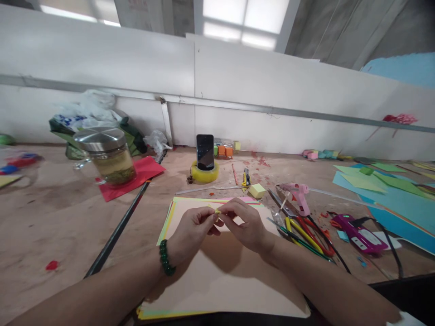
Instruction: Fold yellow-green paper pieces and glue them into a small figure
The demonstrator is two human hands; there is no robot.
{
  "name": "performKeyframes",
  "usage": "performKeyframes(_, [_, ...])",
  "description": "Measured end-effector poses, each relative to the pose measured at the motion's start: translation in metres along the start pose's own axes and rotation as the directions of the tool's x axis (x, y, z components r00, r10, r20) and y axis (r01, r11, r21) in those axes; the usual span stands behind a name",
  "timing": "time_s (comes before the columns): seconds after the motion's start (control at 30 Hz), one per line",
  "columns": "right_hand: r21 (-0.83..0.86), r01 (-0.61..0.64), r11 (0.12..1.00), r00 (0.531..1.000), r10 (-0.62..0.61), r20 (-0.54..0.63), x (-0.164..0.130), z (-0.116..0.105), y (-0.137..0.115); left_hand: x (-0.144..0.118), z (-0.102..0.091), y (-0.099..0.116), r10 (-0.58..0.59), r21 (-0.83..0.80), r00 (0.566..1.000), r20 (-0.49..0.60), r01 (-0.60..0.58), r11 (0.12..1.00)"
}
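Between the fingertips of both hands is a small yellow piece of paper [217,211], mostly covered by the fingers. My left hand [194,226], with a green bead bracelet at the wrist, pinches it from the left. My right hand [245,226] pinches it from the right, thumb and forefinger together. Both hands are over a stack of coloured paper [224,294] with a pale peach sheet on top. Just beyond the stack is a pale yellow paper cube [257,191].
Right of the stack lie scissors [282,203], yellow-handled pliers [304,235], a pink glue gun [299,197] and a purple power strip [363,235] with cords. A phone [205,151] stands on a yellow tape roll [204,173]. At left, a lidded glass mug [113,165] rests on red paper [151,167].
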State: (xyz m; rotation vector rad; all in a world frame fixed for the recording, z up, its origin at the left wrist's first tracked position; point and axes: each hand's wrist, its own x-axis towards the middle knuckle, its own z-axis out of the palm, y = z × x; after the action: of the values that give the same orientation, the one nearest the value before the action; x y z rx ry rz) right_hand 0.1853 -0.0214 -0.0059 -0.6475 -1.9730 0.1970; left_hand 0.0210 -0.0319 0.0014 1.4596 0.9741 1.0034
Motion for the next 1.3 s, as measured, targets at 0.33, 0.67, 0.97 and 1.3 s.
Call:
performKeyframes(0.33, [-0.011, 0.015, 1.0, 1.0, -0.015, -0.019, -0.0014, 0.0014, 0.0045, 0.0015, 0.0001, -0.0022, 0.015, 0.011, 1.0, -0.014, -0.014, 1.0])
performKeyframes(0.67, [0.05, -0.212, 0.976, 0.977, 0.21, 0.041, 0.0004, 0.0017, 0.0035, 0.0012, 0.0007, -0.0024, 0.023, -0.019, 0.999, -0.035, -0.023, 1.0])
performKeyframes(0.97, [-0.03, 0.013, 0.999, 0.999, -0.012, 0.051, 0.0024, -0.0025, 0.0028, -0.0014, 0.0009, 0.0048, -0.019, -0.052, 1.0, 0.002, 0.019, 0.998])
performKeyframes(1.3, [0.027, -0.089, 0.996, 0.989, 0.085, 0.125, 0.0028, -0.0034, 0.0015, -0.0001, 0.0011, -0.0022, 0.068, 0.041, 0.998, 0.011, -0.068, 0.997])
